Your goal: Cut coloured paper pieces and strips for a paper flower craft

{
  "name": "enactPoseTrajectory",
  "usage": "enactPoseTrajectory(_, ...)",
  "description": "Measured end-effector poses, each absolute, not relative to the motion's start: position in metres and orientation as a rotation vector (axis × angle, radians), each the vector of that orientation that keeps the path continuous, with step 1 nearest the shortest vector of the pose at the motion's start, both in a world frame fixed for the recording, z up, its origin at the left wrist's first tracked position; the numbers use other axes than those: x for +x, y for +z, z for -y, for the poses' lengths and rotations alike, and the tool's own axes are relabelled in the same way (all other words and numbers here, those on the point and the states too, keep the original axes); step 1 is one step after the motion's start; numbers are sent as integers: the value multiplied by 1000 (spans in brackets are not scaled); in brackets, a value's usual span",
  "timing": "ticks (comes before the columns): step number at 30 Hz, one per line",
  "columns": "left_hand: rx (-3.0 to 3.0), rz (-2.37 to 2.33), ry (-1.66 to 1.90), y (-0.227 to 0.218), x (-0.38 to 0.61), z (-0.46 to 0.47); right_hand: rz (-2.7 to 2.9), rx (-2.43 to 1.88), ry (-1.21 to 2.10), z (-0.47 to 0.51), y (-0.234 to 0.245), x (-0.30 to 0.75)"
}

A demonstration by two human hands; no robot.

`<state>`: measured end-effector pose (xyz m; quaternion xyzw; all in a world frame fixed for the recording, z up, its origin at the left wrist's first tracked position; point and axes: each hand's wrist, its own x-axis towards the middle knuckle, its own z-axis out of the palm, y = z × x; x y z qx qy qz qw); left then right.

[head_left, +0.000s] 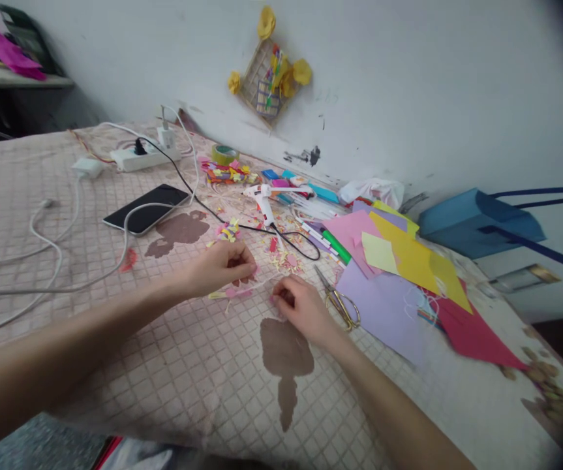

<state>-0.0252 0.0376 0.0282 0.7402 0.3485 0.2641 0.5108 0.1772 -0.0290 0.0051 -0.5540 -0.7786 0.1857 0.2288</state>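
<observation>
Low over the table's middle, my left hand (229,266) is closed in a pinch, with a spot of pink at its fingertips. My right hand (303,307) is also pinched, facing it a short gap away; what either holds is too small to make out. A thin pale strand (261,283) runs between the hands. Just below my left hand lies a pink and yellow paper strip (232,293). Gold-handled scissors (340,307) rest beside my right hand. Beyond my left hand sits a small yellow and pink paper piece (229,230).
A white glue gun (261,203) with a black cord lies among paper scraps (286,261). Coloured paper sheets (383,313) and a green marker (336,245) are on the right. A dark tablet (147,209), cables and a power strip (144,156) occupy the left. A blue bag (479,222) stands by the wall.
</observation>
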Motion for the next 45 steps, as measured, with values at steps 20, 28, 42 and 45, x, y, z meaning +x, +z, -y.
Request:
enactPoseTrajectory(20, 1506, -821, 770, 28, -30, -33, 2013, -1641, 40, -161, 8, 173)
enactPoseTrajectory(28, 1450, -768, 770, 26, -33, -35, 1928, -1638, 79, -188, 7, 159)
enactPoseTrajectory(42, 1471, -789, 882, 25, -30, -33, 1570, -1298, 671, -68, 68, 221)
enactPoseTrajectory(45, 1411, -787, 841, 26, -27, -31, 1613, -1354, 750, -42, 65, 228)
